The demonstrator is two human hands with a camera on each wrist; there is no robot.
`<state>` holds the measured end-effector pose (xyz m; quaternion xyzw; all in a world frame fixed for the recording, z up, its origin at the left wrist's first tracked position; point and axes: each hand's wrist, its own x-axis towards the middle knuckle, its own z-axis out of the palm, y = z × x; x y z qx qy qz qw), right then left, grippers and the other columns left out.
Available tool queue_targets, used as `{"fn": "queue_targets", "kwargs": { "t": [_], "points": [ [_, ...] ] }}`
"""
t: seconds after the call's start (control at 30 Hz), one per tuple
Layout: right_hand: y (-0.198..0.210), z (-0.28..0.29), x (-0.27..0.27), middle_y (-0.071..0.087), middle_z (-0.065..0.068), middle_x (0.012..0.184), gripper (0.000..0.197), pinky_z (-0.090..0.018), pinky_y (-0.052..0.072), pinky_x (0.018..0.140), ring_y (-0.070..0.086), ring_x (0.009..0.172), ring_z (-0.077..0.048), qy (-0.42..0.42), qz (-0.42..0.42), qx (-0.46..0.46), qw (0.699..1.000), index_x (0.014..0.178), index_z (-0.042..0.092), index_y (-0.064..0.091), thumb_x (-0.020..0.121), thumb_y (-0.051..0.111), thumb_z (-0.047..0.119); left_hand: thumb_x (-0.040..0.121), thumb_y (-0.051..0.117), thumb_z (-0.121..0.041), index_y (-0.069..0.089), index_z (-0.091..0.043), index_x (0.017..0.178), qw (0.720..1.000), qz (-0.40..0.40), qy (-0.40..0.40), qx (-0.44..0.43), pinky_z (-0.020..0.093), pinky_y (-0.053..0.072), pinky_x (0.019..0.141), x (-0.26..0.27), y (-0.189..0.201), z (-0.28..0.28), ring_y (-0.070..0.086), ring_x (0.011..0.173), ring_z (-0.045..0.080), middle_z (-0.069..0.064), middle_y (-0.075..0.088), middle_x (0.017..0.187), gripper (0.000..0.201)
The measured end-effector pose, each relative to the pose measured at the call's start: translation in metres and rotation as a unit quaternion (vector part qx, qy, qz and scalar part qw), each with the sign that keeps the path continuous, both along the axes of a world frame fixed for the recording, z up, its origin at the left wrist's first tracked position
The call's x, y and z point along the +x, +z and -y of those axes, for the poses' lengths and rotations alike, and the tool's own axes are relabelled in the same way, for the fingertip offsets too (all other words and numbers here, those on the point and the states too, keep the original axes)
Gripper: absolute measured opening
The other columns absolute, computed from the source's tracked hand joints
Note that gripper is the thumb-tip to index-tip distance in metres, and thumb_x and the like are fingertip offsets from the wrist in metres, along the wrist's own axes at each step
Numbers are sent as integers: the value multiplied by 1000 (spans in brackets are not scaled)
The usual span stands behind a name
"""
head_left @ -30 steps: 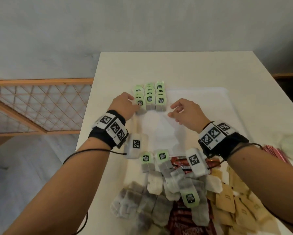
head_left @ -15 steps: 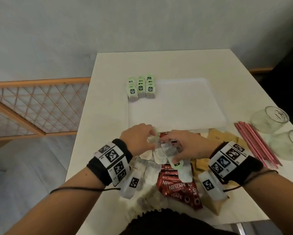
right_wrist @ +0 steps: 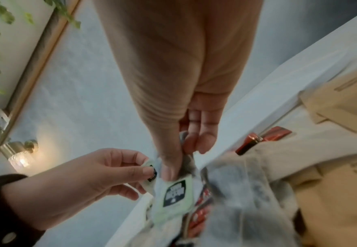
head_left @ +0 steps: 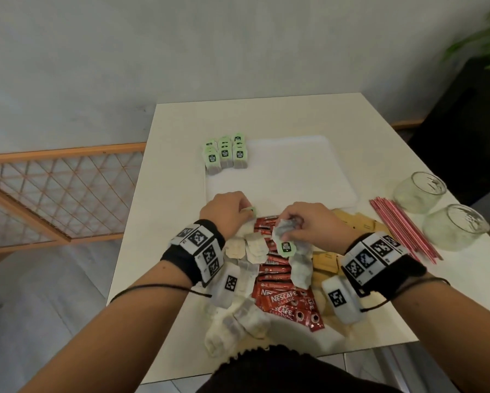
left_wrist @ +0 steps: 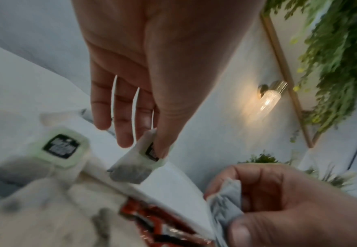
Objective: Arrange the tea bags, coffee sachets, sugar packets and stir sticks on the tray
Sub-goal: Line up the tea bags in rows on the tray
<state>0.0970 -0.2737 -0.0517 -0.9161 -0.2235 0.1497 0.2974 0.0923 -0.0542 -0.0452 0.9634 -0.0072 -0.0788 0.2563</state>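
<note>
A white tray (head_left: 292,177) lies mid-table with three short rows of green-tagged tea bags (head_left: 225,156) at its far left corner. In front of it sits a loose heap of tea bags (head_left: 251,248), red coffee sachets (head_left: 286,302) and tan sugar packets (head_left: 327,263). My left hand (head_left: 227,212) pinches one tea bag (left_wrist: 137,165) by its green tag between thumb and fingers. My right hand (head_left: 306,222) grips a bunch of tea bags (head_left: 287,236) above the heap; one green tag (right_wrist: 174,192) hangs below its thumb.
Pink stir sticks (head_left: 402,225) lie in a bundle to the right of the tray. Two empty glass jars (head_left: 421,191) (head_left: 455,225) stand beyond them near the table's right edge. A wooden lattice railing (head_left: 56,194) runs along the left.
Both hands came back from the rows at the tray's far corner to the heap and picked up tea bags; the head view tilted back, bringing jars and sticks into sight.
</note>
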Motion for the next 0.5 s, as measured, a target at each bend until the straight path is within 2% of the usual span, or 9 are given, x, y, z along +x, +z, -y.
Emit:
{"fn": "queue_targets", "kwargs": {
  "t": [0.1,0.17,0.23,0.3,0.37,0.43,0.5],
  "points": [
    [8,6,-8,66,7,96,45,-17,49,73,62,82,-7,-29,-11,93,995,114,27,66,74,83,28,89,64,-36,63,-27,92,997,38,-36,-64,30,48,77,-12,10,11,60,87,13,-9,63,93,9],
    [12,7,-12,64,4,98,54,-21,50,77,62,84,-11,-23,-21,119,992,122,28,62,73,83,30,88,67,-33,62,-27,89,989,53,-62,-121,29,49,75,-20,15,25,62,80,10,-10,64,88,7],
    [12,8,-16,60,2,92,40,-23,45,70,56,78,-10,-3,13,84,996,112,22,65,76,80,33,88,68,-29,64,-25,88,981,55,-81,-166,25,45,71,-25,18,36,60,74,5,-10,64,86,6],
    [10,13,-20,52,3,83,27,-24,36,63,46,69,-8,6,56,38,998,89,12,62,81,75,36,88,69,-30,66,-23,93,978,50,-91,-182,21,43,72,-27,17,41,59,75,1,-10,65,87,9],
    [7,24,-25,48,5,81,30,-24,33,61,45,67,-9,-22,74,14,997,76,14,53,85,71,36,87,69,-38,62,-24,105,985,21,-87,-146,27,47,78,-26,14,37,61,84,7,-8,65,98,23],
    [4,37,-28,47,6,87,31,-22,34,63,47,71,-10,-69,75,16,995,72,19,47,86,70,35,86,67,-45,54,-23,118,996,-37,-80,-27,34,48,85,-25,11,30,60,100,16,-3,59,115,42],
    [1,51,-31,46,7,96,24,-16,36,68,49,79,-6,-104,75,23,992,77,20,51,87,69,34,85,66,-49,48,-18,128,987,-104,-79,95,37,47,91,-24,4,24,56,110,22,2,54,124,55]
  ]
}}
